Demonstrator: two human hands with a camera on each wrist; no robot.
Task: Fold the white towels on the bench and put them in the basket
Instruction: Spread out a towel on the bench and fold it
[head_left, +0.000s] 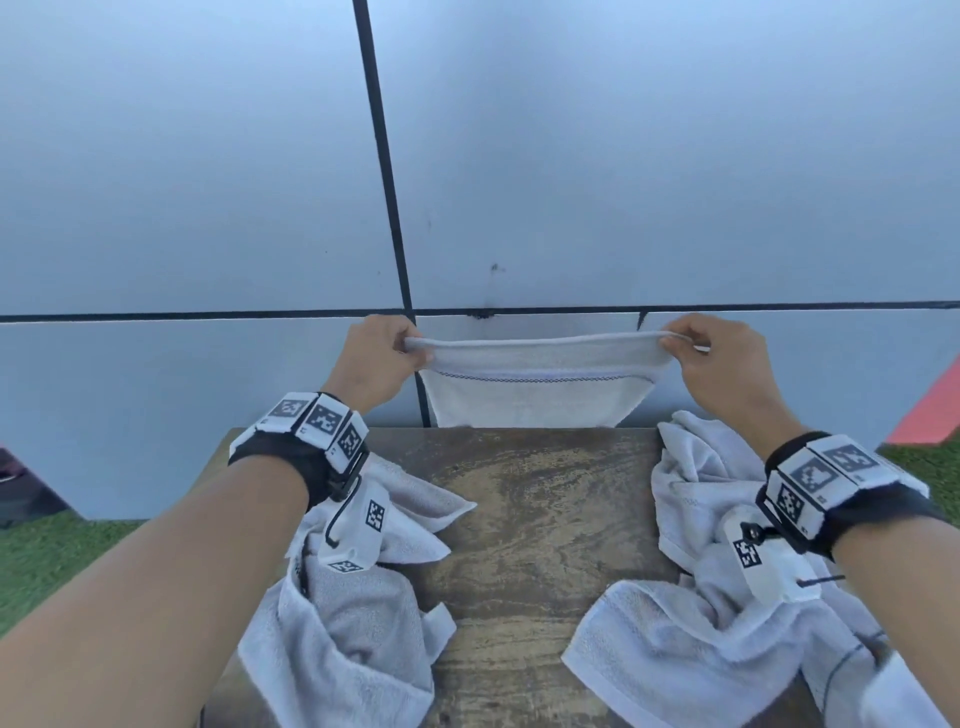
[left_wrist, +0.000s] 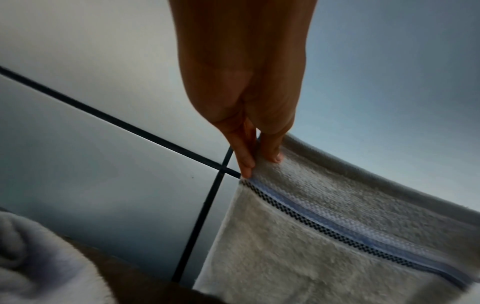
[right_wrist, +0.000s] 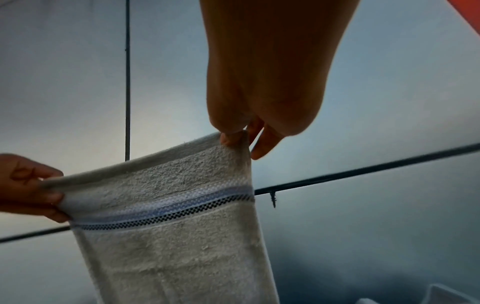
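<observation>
Held towel: a white terry towel (head_left: 540, 384) hangs past the far edge of the bench, stretched flat between both hands in front of the wall; its lower part drops out of sight behind that edge.
Left hand: the left hand (head_left: 375, 358) pinches the towel's upper left corner, thumb on the near face and fingers (left_wrist: 245, 162) behind, clamped on the hem.
Right hand: the right hand (head_left: 724, 364) pinches the upper right corner the same way, thumb and fingers closed on the cloth.
Towel look: looped pile, a rolled hem along the top, and below it a flat woven band with a pale blue stripe and a dark checked line running straight across.
Bench: the bench (head_left: 540, 519) has a dark, worn wooden top with streaked grain and a straight far edge close to the wall.
Open room: a bare strip of wood runs down the middle of the bench from far edge to near edge, between two heaps.
Left heap: a crumpled white towel (head_left: 353, 613) lies along the left edge and spills toward the near left corner.
Right heap: more crumpled white towels (head_left: 691, 634) cover the right edge, reaching the near right corner.
Wall: smooth grey panels (head_left: 623, 156) with thin black joints.
Ground: green turf (head_left: 47, 566) on either side of the bench.
</observation>
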